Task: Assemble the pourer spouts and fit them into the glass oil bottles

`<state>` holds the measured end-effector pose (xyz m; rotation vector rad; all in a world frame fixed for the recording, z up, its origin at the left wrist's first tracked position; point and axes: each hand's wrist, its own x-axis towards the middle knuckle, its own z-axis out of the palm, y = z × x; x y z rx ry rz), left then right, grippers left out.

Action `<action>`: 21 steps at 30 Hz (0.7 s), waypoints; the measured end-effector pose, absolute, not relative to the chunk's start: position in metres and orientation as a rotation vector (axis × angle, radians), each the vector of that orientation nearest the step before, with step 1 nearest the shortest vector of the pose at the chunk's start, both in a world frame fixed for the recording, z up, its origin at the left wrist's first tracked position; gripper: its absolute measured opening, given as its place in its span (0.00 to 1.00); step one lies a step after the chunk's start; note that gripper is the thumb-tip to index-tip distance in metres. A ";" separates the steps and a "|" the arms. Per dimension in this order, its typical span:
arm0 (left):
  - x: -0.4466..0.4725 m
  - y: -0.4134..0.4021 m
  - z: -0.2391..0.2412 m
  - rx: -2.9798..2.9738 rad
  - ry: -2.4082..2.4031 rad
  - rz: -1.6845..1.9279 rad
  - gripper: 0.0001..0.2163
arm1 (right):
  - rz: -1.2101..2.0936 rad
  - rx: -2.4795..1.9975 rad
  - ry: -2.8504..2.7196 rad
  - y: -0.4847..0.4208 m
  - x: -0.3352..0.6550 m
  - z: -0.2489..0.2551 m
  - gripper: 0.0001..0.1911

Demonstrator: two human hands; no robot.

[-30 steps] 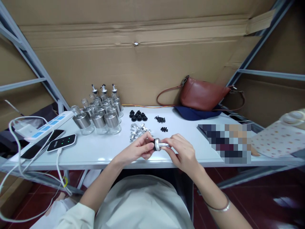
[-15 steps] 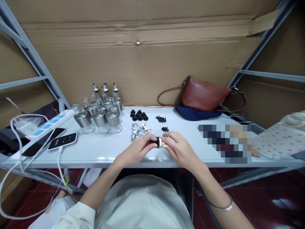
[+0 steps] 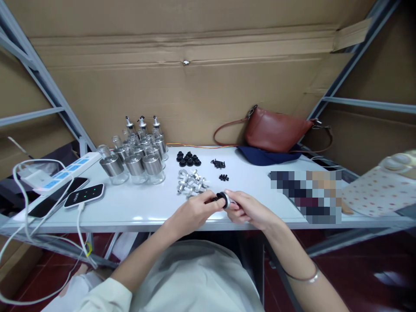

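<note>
Over the table's front edge, both hands meet at one small assembly. My left hand (image 3: pixel 197 211) is closed on a black stopper (image 3: pixel 219 197), thumb and fingers pinching it. From the other side my right hand (image 3: pixel 248 209) grips a silver pourer spout (image 3: pixel 227 200) whose round rim faces the stopper. The two parts touch; my fingers hide how far one sits inside the other. Just beyond lie loose silver pourer spouts (image 3: pixel 192 183) in a heap, several black stoppers (image 3: pixel 188 159), small black caps (image 3: pixel 223 177) and thin black pieces (image 3: pixel 218 164).
Glass bottles with steel sleeves (image 3: pixel 134 164) stand at the left, the rear ones fitted with pourers. A power strip (image 3: pixel 69 171), a phone (image 3: pixel 58 197) and a white cabled device (image 3: pixel 84 195) lie farther left. A brown bag (image 3: pixel 276 130) rests on dark blue cloth (image 3: pixel 260 157) at the back right.
Both hands have shifted slightly to the right and down with the pieces. My right fingers have curled around the spout, and its rim now tilts more toward the camera.
</note>
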<state>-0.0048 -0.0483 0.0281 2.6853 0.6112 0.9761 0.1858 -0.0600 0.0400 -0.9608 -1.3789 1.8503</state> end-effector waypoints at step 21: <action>-0.003 -0.052 0.044 2.024 0.912 0.867 0.17 | -0.504 -0.684 -2.090 -0.058 0.173 0.027 0.18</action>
